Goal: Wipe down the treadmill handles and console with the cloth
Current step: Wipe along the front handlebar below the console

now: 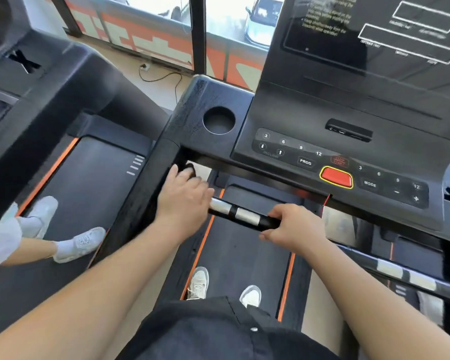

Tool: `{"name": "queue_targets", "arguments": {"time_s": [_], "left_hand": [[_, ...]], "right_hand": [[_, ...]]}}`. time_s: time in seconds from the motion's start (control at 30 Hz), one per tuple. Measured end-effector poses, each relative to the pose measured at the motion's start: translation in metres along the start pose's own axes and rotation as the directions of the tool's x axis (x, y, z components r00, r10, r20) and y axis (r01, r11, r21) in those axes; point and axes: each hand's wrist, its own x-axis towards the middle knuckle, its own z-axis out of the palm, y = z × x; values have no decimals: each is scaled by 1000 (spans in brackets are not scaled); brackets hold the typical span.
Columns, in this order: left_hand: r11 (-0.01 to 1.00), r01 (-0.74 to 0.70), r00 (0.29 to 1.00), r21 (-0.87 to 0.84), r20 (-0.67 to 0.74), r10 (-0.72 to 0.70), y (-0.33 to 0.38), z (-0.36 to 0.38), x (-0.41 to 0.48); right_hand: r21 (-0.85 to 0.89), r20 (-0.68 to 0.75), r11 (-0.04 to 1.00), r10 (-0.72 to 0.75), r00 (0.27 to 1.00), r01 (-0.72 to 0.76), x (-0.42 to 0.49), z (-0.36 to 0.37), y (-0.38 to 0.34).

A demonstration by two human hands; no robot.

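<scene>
Treadmills: three in part, the middle one under the person, one on each side. Hands: two, both bare. Shoes on the middle belt: two, pale. Two more white shoes on the left-hand treadmill belong to a second person.

Left hand sits at the joint where the front handle bar meets the left side rail. Fingers curled downward and close together over a dark cloth, only a small dark fold of which shows past the knuckles, under the console's edge. Motion blur here; cannot tell how firmly the cloth is pinched.

Right hand wraps the same bar further right, fingers closed round it, thumb underneath. Between the two hands the bar shows two silver sensor plates; one more pair shows on the right-hand treadmill's bar.

Console: one round cup holder, one red stop button with yellow rim, one recessed port slot. Readable keys: left group 3, 6, 9, 12 with up and down arrows; "PROG"; "MODE"; right group 3, 6, 9, 12 with minus and plus. Red key above the stop button, text blurred. Screen dark, white outlined boxes and small print; "Keep" and "operation" just legible, the remainder not.
</scene>
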Motion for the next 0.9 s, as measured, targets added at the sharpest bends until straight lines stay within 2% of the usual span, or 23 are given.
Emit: {"name": "queue_targets", "arguments": {"time_s": [0.07,0.13,0.2,0.27,0.33,0.4,0.5,0.57,0.63,0.7,0.73,0.8,0.87,0.9], "left_hand": [[991,-7,993,-132,-114,-8,50,12,-11],[961,-88,988,-261,-144,51,91,20,-20],[949,-182,976,-257,-164,143,96,19,-20],[945,-221,970,-243,-160,186,69,11,-11],[976,-152,985,-154,-102,137,33,5,-4],[999,-6,998,-39,-56,4,10,5,-4],[985,155,979,-74,-125,-164,35,13,-11],[981,70,980,-179,-170,-101,68,18,-14],[958,-146,967,-246,-238,87,81,23,-21],[915,-306,939,-264,-239,245,54,19,-21],[914,-337,934,-227,-200,295,33,16,-20],[964,-249,966,-90,-99,240,-2,10,-17],[999,-40,997,-12,-61,39,-6,5,-17],[998,59,995,-12,-85,-60,5,6,-16]], "right_hand": [[8,-11,1000,-1,1000,1,-1,2,0],[9,-18,1000,0,1000,0,-3,4,-1],[7,-27,1000,-4,1000,4,-3,5,-1],[6,-32,1000,-5,999,5,-3,6,0],[10,-21,1000,-1,1000,1,-3,5,-1],[12,-12,1000,2,1000,-1,-2,4,-1],[16,-7,1000,11,1000,-11,-1,2,-2],[15,-17,1000,20,1000,-19,0,2,-3],[5,-30,1000,22,999,-22,0,2,-3],[-3,-38,1000,20,999,-20,0,3,-3],[-4,-39,1000,19,999,-19,0,3,-2],[5,-43,1000,16,999,-16,1,4,-2],[9,-41,1000,21,999,-21,0,2,-2],[13,-41,1000,25,999,-25,-1,2,-2]]}}
